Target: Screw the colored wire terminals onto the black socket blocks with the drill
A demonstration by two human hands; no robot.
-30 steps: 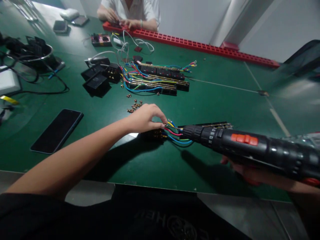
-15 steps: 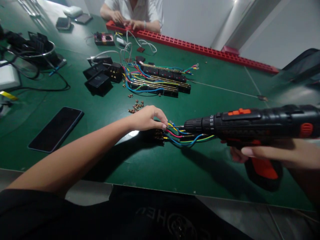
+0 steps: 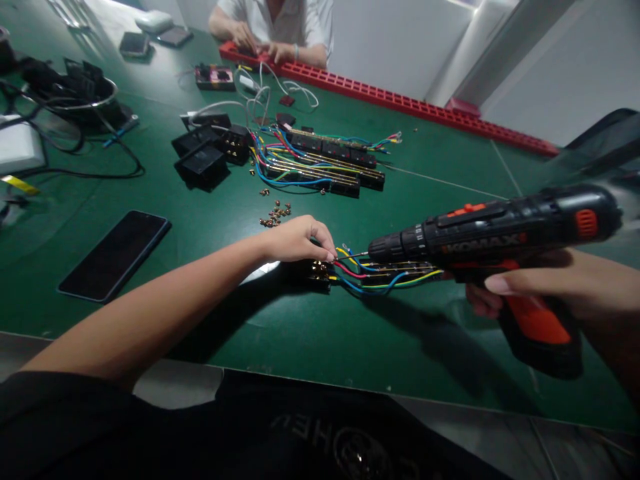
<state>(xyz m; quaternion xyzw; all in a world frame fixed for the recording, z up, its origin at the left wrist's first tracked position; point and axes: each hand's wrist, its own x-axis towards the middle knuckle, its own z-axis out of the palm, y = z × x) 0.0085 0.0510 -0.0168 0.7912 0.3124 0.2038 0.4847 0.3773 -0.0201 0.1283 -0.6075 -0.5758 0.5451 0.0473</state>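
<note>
My right hand (image 3: 545,293) is wrapped round the grip of a black and orange cordless drill (image 3: 490,230). Its long bit (image 3: 354,255) points left and ends at the fingertips of my left hand (image 3: 303,240). Thumb and forefinger there are pinched together; whatever lies between them is too small to make out. Just under these fingertips is a black terminal block (image 3: 320,283) with brass-coloured contacts, partly hidden by the hand. Blue, red, yellow and green wires (image 3: 383,288) run from it to a black strip (image 3: 370,275) below the drill's nose.
Loose brass-coloured screws (image 3: 277,213) lie beyond my left hand. Farther back are wired black strips (image 3: 320,177) and black housings (image 3: 203,163). A phone (image 3: 115,257) lies at left, near a bowl of black parts (image 3: 107,103). Another person (image 3: 277,33) works behind a red perforated rail (image 3: 390,93).
The rear of the drill has swung up and away, tilting the bit down toward my left fingertips. My left hand keeps its pinch in nearly the same place; the view has shifted slightly.
</note>
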